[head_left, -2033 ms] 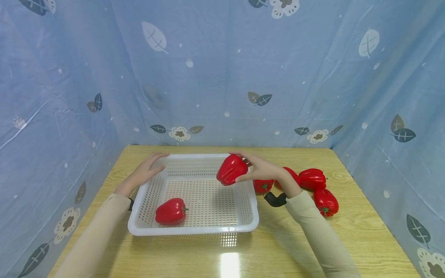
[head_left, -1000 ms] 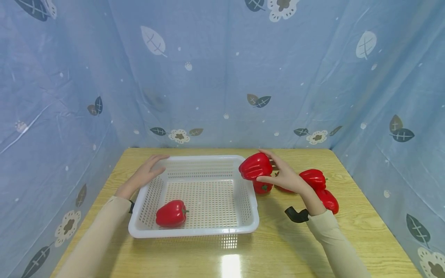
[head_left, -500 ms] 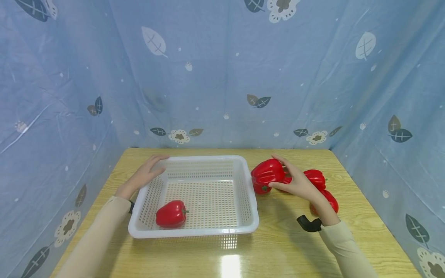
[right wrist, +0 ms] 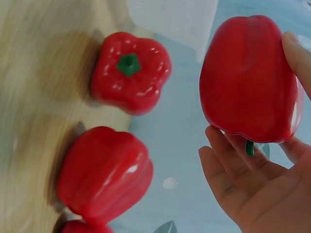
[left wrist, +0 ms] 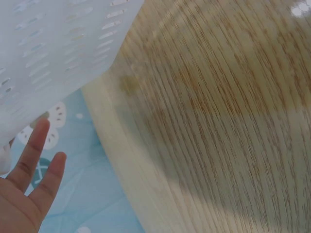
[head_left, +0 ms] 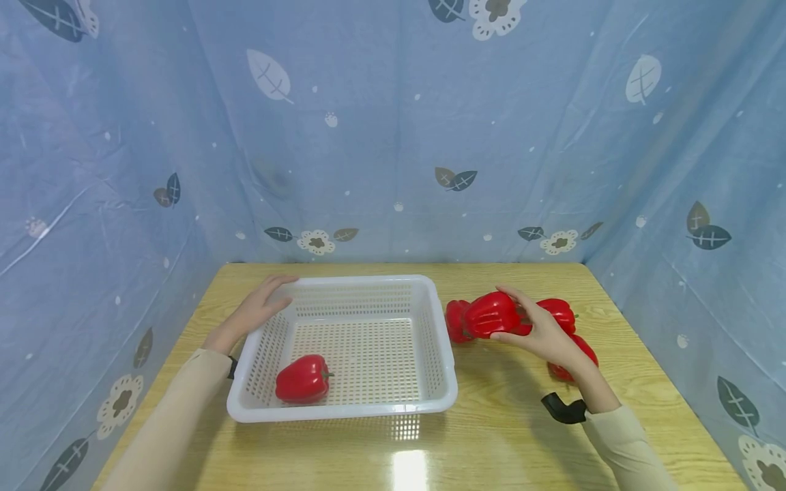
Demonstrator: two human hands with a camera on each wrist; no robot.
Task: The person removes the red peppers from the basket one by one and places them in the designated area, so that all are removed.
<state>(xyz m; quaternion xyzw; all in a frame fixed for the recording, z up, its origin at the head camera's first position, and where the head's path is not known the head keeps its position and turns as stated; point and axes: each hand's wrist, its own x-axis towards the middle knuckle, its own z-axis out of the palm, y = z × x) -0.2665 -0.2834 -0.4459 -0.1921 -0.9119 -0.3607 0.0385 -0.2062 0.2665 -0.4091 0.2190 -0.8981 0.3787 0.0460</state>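
Observation:
My right hand holds a red bell pepper above the table, right of the white basket. Its thumb and fingers clasp the sides, and the green stem points toward the palm in the right wrist view. Below it lie two other bell peppers, on the table. My left hand is at the far left corner of the plastic basket, thumb over the inside and fingers outside the rim. Two straight fingers show in the left wrist view; the rest is hidden. One red bell pepper lies inside the basket, front left.
More red bell peppers lie on the wooden table to the right, partly behind my right hand. A blue patterned curtain surrounds the table's back and sides.
My right hand has carried the bell pepper rightward from above the basket to over the table, lowering it a little. The left hand and the basket stay put.

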